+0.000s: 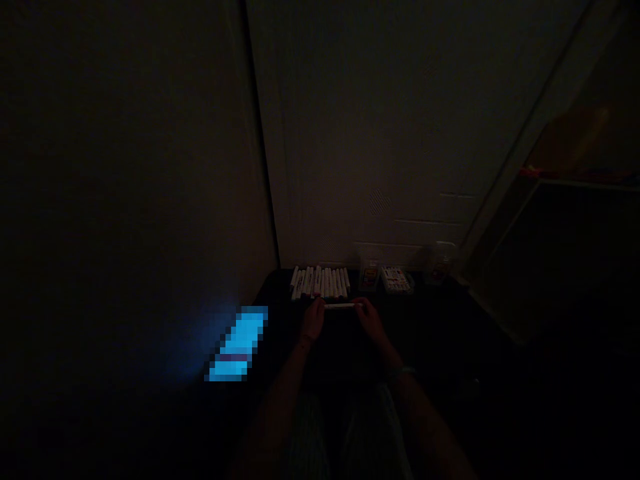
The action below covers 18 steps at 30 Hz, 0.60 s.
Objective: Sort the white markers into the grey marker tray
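Note:
In the dim head view, a white marker (341,306) lies level between my two hands above the dark table. My left hand (314,319) is closed on its left end, and my right hand (369,317) pinches its right end. Just beyond my left hand, a row of several white markers (320,283) lies side by side on the table. Poor light hides the fine detail of my fingers and any print on the marker.
Behind my right hand stand a clear container (369,275), a small white printed box (397,280) and another clear container (440,263). A glowing, pixelated blue screen (239,345) is at the left of the dark table (430,333). A pale wall (360,133) rises behind.

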Each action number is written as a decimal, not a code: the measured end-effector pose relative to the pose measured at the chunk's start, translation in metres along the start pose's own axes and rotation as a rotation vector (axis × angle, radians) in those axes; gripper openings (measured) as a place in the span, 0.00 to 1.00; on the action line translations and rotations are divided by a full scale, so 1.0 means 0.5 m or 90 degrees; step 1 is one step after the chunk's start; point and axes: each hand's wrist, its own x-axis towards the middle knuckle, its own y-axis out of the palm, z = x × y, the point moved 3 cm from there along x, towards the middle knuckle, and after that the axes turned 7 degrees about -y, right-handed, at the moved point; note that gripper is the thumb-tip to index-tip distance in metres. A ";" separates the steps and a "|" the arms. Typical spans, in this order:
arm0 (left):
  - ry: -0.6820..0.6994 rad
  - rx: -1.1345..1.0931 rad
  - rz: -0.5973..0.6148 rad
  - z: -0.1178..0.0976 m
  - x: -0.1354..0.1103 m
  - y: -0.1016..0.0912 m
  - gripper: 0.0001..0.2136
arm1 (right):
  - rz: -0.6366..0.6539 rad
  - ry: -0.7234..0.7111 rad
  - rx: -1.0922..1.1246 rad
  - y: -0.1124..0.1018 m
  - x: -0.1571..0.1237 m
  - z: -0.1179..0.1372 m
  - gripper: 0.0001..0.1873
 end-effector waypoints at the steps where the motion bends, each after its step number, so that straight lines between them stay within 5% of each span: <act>1: 0.000 0.004 -0.002 0.001 0.001 0.000 0.11 | 0.004 -0.007 -0.001 0.000 0.000 0.003 0.14; 18: 0.036 0.024 0.034 -0.015 -0.009 -0.002 0.09 | -0.008 0.001 -0.004 -0.004 -0.002 0.002 0.15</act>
